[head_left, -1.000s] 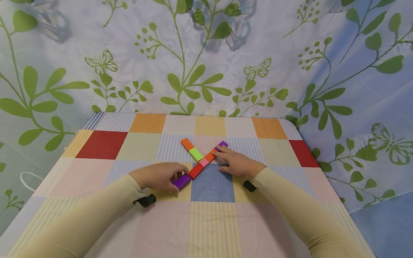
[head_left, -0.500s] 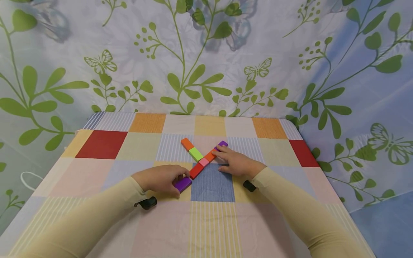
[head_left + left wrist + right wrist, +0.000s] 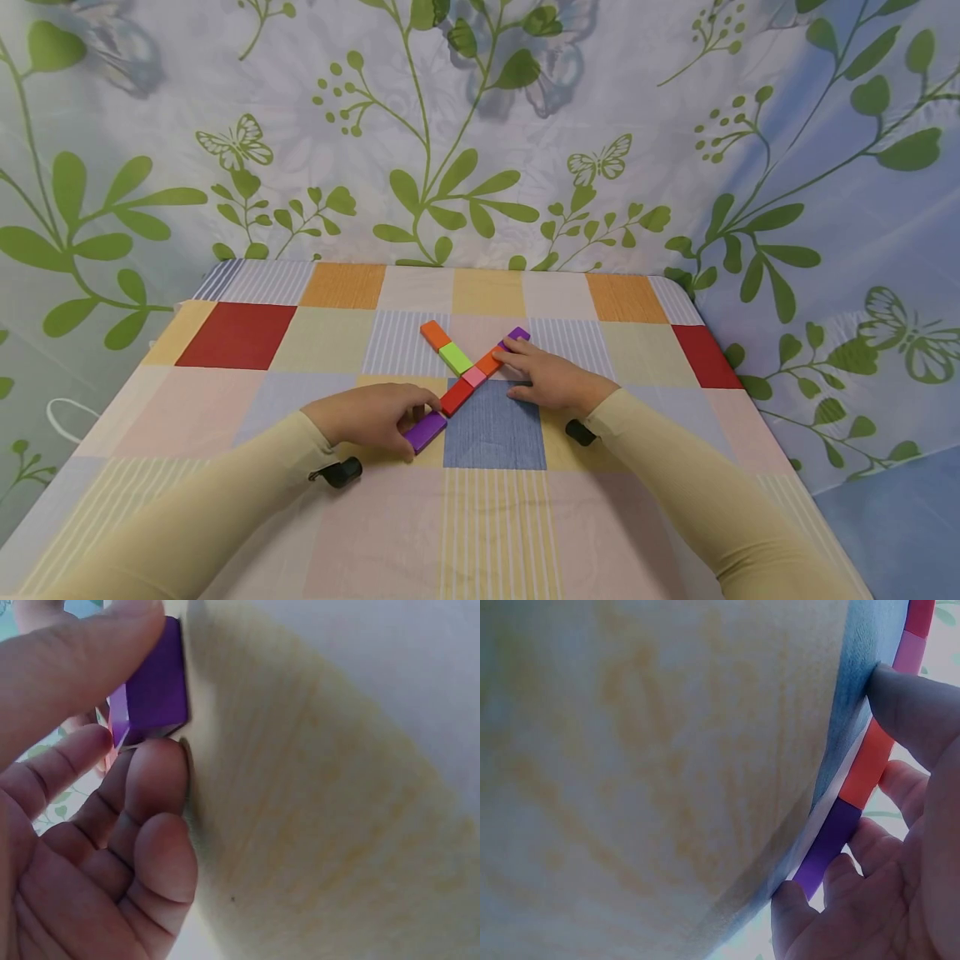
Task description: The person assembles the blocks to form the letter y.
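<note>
My left hand (image 3: 369, 414) pinches a purple block (image 3: 426, 434) between thumb and fingers, at the near end of a slanted row. Its far end stands by the red block (image 3: 457, 397); in the left wrist view the purple block (image 3: 157, 690) lies against the cloth. Beyond the red block come a pink block (image 3: 474, 377), an orange block (image 3: 490, 362) and another purple block (image 3: 519, 333). My right hand (image 3: 553, 377) rests with extended fingers at these last two, partly covering them. A lime green block (image 3: 455, 359) and an orange block (image 3: 434, 335) branch off left from the pink one.
The blocks lie on a table under a patchwork cloth (image 3: 495, 533). A leaf-patterned curtain (image 3: 300, 167) hangs behind and at both sides. A white cable (image 3: 63, 423) loops at the left edge. Dark wrist devices sit below both hands.
The left hand and its purple block have shifted very slightly right, level with the end of the red block. The right hand and the other blocks look unmoved.
</note>
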The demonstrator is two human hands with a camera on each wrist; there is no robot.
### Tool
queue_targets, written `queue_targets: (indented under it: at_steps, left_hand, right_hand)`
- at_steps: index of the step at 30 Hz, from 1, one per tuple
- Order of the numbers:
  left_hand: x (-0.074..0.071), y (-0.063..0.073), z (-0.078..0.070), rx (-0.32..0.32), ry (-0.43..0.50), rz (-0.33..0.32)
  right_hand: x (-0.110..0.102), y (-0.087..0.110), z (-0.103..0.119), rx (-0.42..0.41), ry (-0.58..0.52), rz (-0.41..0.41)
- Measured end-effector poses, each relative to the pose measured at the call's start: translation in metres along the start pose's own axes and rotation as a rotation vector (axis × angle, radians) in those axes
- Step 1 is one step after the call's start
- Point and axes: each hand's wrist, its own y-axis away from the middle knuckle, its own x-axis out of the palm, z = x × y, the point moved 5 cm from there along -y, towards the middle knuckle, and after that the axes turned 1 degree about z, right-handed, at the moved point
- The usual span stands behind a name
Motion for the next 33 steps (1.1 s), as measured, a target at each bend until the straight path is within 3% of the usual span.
queue_targets:
  at_steps: [9, 33]
  left_hand:
    - [-0.0006, 0.0008, -0.001, 0.031, 0.017, -0.023]
    - [-0.0016, -0.0034, -0.0007, 0.006, 0.049, -0.056]
  right_hand:
    - [0.0011, -0.0013, -0.0023, -0.002, 0.004, -0.002]
    - [-0.0002, -0.0004, -0.0003, 0.001, 0.009, 0.002]
